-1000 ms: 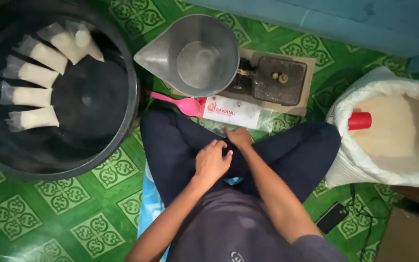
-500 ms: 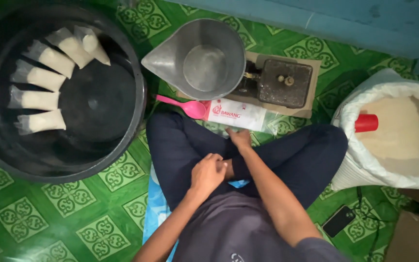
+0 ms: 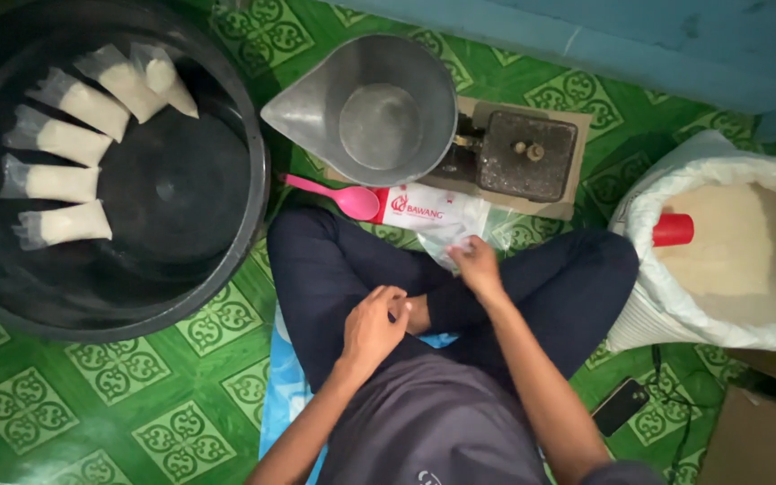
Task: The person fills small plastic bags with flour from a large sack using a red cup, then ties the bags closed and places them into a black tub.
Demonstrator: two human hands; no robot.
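Observation:
I sit cross-legged on the floor. My right hand (image 3: pixel 476 266) reaches forward over my shin and pinches the edge of a clear plastic bag from the pack of bags (image 3: pixel 437 220) lying in front of me. Over my lap, my left hand (image 3: pixel 375 325) rests beside my foot with curled fingers and nothing visible in it. A pink spoon (image 3: pixel 334 196) lies just left of the pack. Beyond it a metal scoop pan (image 3: pixel 372 110) sits on a dark weighing scale (image 3: pixel 528 154).
A large black tub (image 3: pixel 181 269) at left holds several filled white bags (image 3: pixel 56 184). An open sack of rice (image 3: pixel 729 260) with a red cup (image 3: pixel 673 230) stands at right. A phone (image 3: pixel 620 406) and a cardboard box (image 3: pixel 756 440) lie at lower right, on green patterned floor (image 3: pixel 65 413).
My right hand has left my lap and moved forward to the pack of plastic bags. My left hand stays near my foot. The view has shifted slightly.

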